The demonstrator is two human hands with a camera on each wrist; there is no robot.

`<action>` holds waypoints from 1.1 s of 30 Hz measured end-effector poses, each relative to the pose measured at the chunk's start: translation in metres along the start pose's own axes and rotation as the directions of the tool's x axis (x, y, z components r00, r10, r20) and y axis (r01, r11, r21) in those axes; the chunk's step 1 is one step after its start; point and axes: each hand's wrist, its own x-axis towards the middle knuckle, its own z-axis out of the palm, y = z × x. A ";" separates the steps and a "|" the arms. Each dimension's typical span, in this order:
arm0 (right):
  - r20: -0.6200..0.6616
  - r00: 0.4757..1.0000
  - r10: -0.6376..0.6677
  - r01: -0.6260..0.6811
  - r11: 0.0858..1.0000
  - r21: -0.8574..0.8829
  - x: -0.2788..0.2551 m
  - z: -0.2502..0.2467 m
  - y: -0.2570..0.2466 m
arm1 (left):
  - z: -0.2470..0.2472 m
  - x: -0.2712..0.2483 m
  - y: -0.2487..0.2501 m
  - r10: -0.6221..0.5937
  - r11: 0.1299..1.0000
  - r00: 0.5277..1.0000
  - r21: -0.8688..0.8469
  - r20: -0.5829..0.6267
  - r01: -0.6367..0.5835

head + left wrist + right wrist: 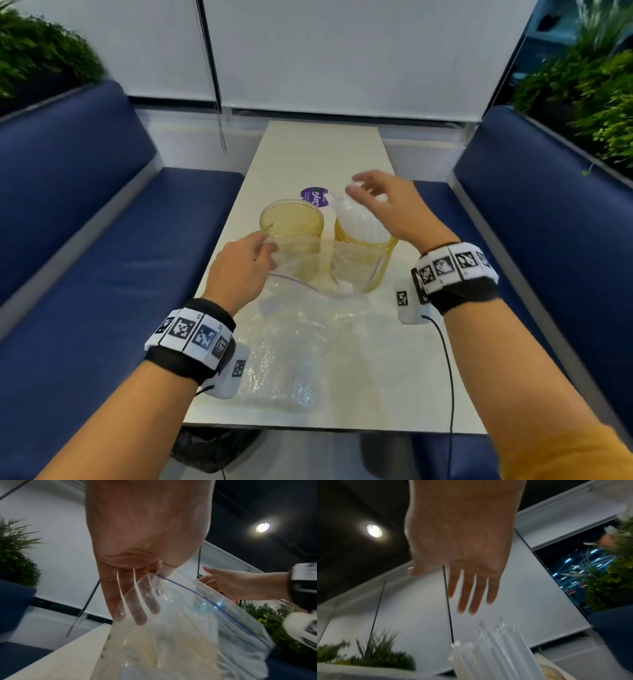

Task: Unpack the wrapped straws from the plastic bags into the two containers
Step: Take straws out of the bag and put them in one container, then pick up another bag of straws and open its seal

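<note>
Two yellow see-through containers stand mid-table. The left container (pixel 292 219) looks empty. The right container (pixel 371 255) holds a bundle of white wrapped straws (pixel 358 221) standing upright, also seen in the right wrist view as straws (pixel 489 654). My right hand (pixel 383 198) hovers just above the straw tops, fingers straight and spread, holding nothing. My left hand (pixel 245 265) pinches the rim of a clear zip bag (pixel 308 270) with a blue seal line (pixel 197 595), lifted in front of the containers. The left hand's fingers (pixel 137 601) lie behind the plastic.
A second crumpled clear bag (pixel 277 363) lies on the near part of the white table (pixel 318 154). A purple round sticker (pixel 314 197) sits behind the containers. Blue benches (pixel 85 222) flank the table, with plants behind them.
</note>
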 end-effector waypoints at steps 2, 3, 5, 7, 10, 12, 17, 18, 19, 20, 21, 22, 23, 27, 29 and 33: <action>0.205 0.979 -0.016 0.031 0.997 -0.071 -0.029 0.000 -0.013 | -0.002 0.004 0.000 -0.034 0.992 0.999 -0.122 0.015 0.036; 0.288 0.957 -0.027 0.073 0.986 -0.149 -0.042 0.006 -0.014 | -0.002 0.006 0.000 -0.042 0.979 0.998 -0.196 0.037 0.048; 0.378 0.925 -0.050 0.185 0.925 -0.332 -0.058 0.028 -0.011 | -0.003 0.006 0.005 -0.023 0.934 0.995 -0.352 0.097 0.055; 0.369 0.929 -0.035 0.218 0.856 -0.468 -0.064 0.051 -0.005 | -0.004 0.003 0.008 0.052 0.901 0.985 -0.433 0.164 0.024; 0.323 0.945 -0.043 0.220 0.816 -0.534 -0.064 0.062 0.002 | -0.006 -0.005 0.003 0.192 0.887 0.934 -0.461 0.300 -0.035; 0.309 0.951 -0.024 0.200 0.809 -0.553 -0.064 0.061 0.005 | -0.006 -0.013 -0.008 0.199 0.867 0.923 -0.499 0.329 -0.009; 0.346 0.906 0.243 0.033 0.776 -0.630 -0.061 0.054 0.004 | 0.016 -0.006 -0.067 -0.241 0.970 0.970 0.005 0.029 0.241; 0.349 0.888 0.301 0.007 0.748 -0.663 -0.060 0.055 0.007 | 0.020 -0.005 -0.081 -0.354 0.925 0.935 0.153 0.022 0.347; 0.347 0.869 0.353 -0.024 0.731 -0.682 -0.059 0.057 0.010 | 0.023 -0.005 -0.093 -0.454 0.866 0.889 0.260 0.051 0.428; 0.342 0.852 0.397 -0.054 0.716 -0.696 -0.059 0.060 0.013 | 0.025 -0.006 -0.102 -0.530 0.814 0.843 0.332 0.087 0.477; 0.335 0.839 0.429 -0.079 0.704 -0.706 -0.060 0.062 0.017 | 0.027 -0.007 -0.110 -0.575 0.780 0.809 0.378 0.121 0.498; 0.328 0.830 0.451 -0.091 0.690 -0.718 -0.063 0.064 0.020 | 0.029 -0.009 -0.116 -0.600 0.761 0.786 0.412 0.150 0.502; 0.319 0.826 0.466 -0.103 0.680 -0.726 -0.066 0.066 0.022 | 0.031 -0.010 -0.123 -0.611 0.752 0.772 0.435 0.176 0.496; 0.280 0.812 0.513 -0.171 0.666 -0.726 -0.079 0.070 0.033 | 0.038 -0.021 -0.141 -0.619 0.751 0.761 0.431 0.196 0.500; 0.285 0.788 0.546 -0.195 0.660 -0.725 -0.082 0.072 0.038 | 0.039 -0.024 -0.146 -0.597 0.778 0.776 0.382 0.204 0.498; 0.334 0.727 0.599 -0.275 0.700 -0.659 -0.088 0.081 0.043 | 0.028 -0.028 -0.134 -0.568 0.820 0.811 0.183 0.142 0.542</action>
